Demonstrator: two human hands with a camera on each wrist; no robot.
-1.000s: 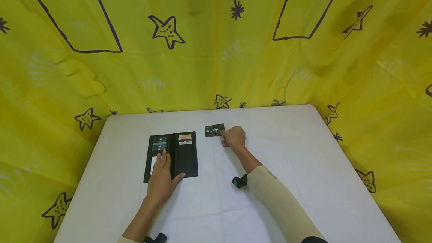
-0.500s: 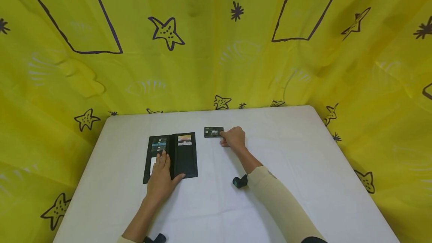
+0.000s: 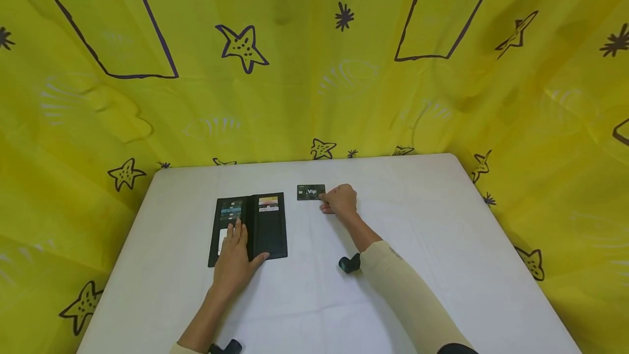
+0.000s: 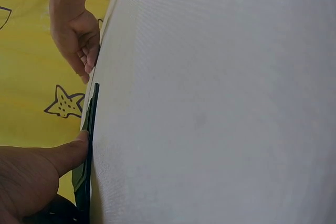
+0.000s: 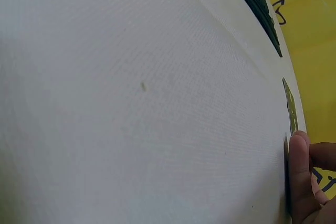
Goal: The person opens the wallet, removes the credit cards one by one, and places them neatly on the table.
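Observation:
A black long wallet (image 3: 270,236) lies spread open on the white table, left of the middle. Cards (image 3: 231,210) show in its left-side slots, with a white piece lower down, and more cards (image 3: 268,204) sit in the right-side slots. My left hand (image 3: 232,266) rests on the left half, fingers extended and thumb out across the lower right half. Right of the wallet's top is a dark green card (image 3: 307,192) marked "Vip". My right hand (image 3: 341,199) pinches its right end between thumb and finger. In the right wrist view the card (image 5: 291,106) appears nearly edge-on.
White cloth covers the table (image 3: 417,223). A yellow curtain (image 3: 295,97) with drawn starfish hangs behind and along both sides. Black wrist-worn devices show at the right cuff (image 3: 350,264) and at the left wrist (image 3: 227,347).
The Vip card has turned from a slight tilt to lying level, still in the right hand's pinch. The left hand stays on the wallet.

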